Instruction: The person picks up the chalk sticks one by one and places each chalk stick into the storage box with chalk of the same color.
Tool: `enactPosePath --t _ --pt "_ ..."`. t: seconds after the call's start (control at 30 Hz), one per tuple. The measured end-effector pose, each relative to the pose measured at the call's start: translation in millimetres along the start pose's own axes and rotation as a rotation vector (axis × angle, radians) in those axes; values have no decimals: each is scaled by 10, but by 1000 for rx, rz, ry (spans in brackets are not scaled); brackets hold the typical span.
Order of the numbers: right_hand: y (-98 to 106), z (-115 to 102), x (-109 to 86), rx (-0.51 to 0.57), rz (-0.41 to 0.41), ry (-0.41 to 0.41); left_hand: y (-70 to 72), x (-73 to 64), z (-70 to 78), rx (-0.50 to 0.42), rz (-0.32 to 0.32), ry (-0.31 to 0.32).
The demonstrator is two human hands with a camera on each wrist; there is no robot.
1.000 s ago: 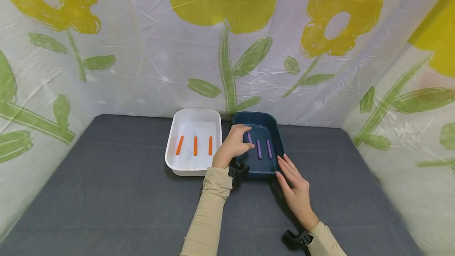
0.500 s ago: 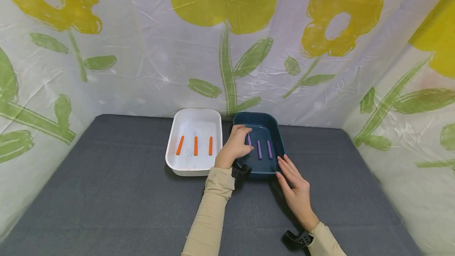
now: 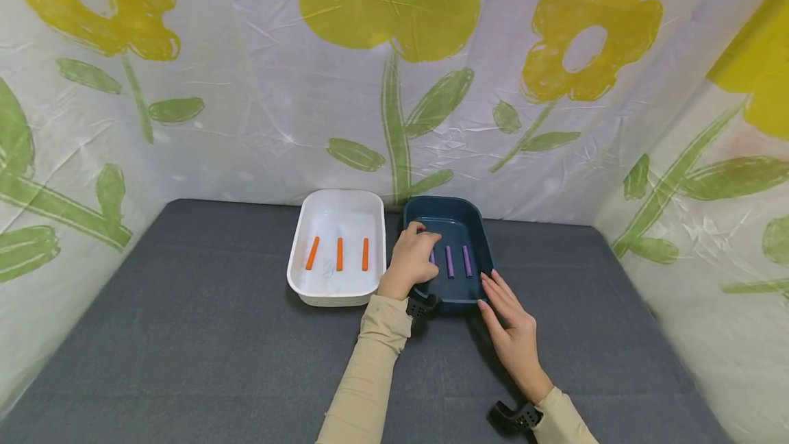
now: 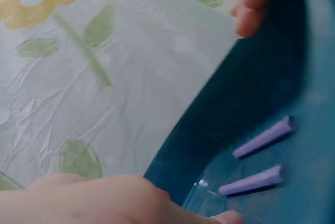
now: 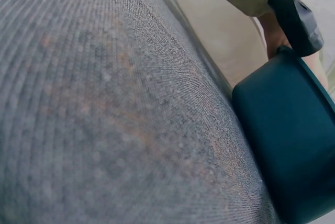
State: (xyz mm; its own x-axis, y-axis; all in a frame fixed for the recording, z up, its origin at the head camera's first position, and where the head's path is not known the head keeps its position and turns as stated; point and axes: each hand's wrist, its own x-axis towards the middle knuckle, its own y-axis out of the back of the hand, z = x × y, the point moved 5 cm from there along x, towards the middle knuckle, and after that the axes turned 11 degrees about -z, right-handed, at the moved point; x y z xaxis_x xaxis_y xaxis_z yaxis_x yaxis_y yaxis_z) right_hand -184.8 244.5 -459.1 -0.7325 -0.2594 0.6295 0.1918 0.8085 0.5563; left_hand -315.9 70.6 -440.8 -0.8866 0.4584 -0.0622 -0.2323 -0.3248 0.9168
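Note:
My left hand (image 3: 411, 257) reaches over the left wall of the dark blue tray (image 3: 445, 205). Its thumb and a finger hold the ends of the leftmost purple chalk-like stick (image 3: 433, 256), partly hidden by the hand. Beside it lie two more purple sticks, a middle one (image 3: 450, 262) and a right one (image 3: 467, 261); two purple sticks (image 4: 263, 136) also show in the left wrist view. My right hand (image 3: 514, 334) rests with extended fingers against the tray's front right corner. The right wrist view shows the tray's outer wall (image 5: 293, 135).
A white tray (image 3: 335, 200) stands close on the left with three orange sticks (image 3: 340, 254) in it. Both trays sit near the back edge of a table with a dark grey cloth (image 3: 203, 334). A flower-printed curtain (image 3: 259, 88) hangs behind and at the sides.
My left hand has moved slightly toward me and to the right, and the leftmost purple stick has shifted toward the front of the tray. My right hand stays at the corner.

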Motion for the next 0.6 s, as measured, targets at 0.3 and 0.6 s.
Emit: enactPosePath --t 0.3,0.6 --pt "5 -10 6 -5 0 5 -32 9 21 96 -32 10" --pt "-3 -9 -6 -13 -7 -11 -55 -11 35 177 -90 16"
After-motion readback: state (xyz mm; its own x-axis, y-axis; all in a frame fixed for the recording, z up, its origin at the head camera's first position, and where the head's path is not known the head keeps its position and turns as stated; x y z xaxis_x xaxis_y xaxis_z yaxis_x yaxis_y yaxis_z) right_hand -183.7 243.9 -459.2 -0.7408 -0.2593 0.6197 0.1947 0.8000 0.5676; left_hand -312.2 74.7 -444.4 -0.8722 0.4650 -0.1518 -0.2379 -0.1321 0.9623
